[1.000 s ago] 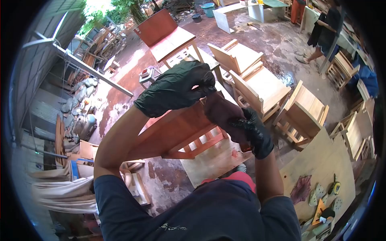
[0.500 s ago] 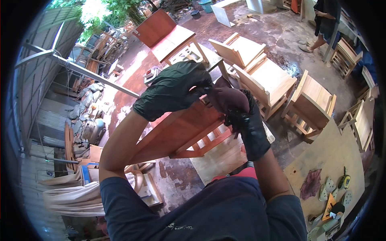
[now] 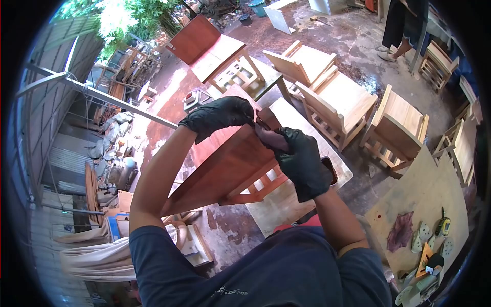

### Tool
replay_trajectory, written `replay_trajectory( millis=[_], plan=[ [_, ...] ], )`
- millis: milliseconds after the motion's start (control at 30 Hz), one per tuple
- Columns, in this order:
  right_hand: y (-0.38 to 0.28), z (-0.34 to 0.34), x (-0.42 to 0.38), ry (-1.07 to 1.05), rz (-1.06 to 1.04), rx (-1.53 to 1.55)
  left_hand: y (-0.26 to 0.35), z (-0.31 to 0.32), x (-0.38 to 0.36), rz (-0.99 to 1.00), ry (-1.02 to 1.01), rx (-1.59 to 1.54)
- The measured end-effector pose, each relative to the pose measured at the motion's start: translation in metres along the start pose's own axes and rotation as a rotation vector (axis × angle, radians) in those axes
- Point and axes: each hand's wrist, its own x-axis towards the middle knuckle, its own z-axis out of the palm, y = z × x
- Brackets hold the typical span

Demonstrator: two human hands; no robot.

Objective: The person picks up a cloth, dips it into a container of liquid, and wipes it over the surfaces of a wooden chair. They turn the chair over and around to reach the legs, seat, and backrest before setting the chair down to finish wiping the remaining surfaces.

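A reddish-brown stained wooden chair [image 3: 220, 166] stands tilted before me on a pale board [image 3: 284, 202]. My left hand [image 3: 220, 116], in a black glove, is at the upper corner of its panel, fingers bent and closed; what they hold, if anything, is hidden. My right hand [image 3: 306, 162], also gloved, is closed on a dark maroon cloth [image 3: 272, 139] beside the same corner. The cloth lies against the wood between the two hands. Just behind my right wrist a dark container [image 3: 330, 170] partly shows.
Unstained wooden chairs [image 3: 340, 105] stand at the right, and another stained chair [image 3: 215, 48] is behind. A worktable [image 3: 373, 220] at lower right bears a rag [image 3: 400, 232], tape measure [image 3: 443, 226] and sanding pads. A person [image 3: 404, 25] stands at upper right.
The maroon cloth has come down onto the panel's corner with my right hand, which moved left and lower. My left hand has shifted slightly lower. The dark container is now visible.
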Motion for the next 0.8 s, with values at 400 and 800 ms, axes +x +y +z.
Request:
replay_trajectory(
  millis=[400, 800],
  plan=[
    [0.009, 0.006, 0.005, -0.006, -0.157, -0.074, -0.005, -0.007, 0.003, -0.119, 0.062, -0.068],
    [0.004, -0.003, -0.006, -0.057, -0.071, -0.122, -0.012, -0.006, 0.003, -0.077, 0.016, 0.050]
  ],
)
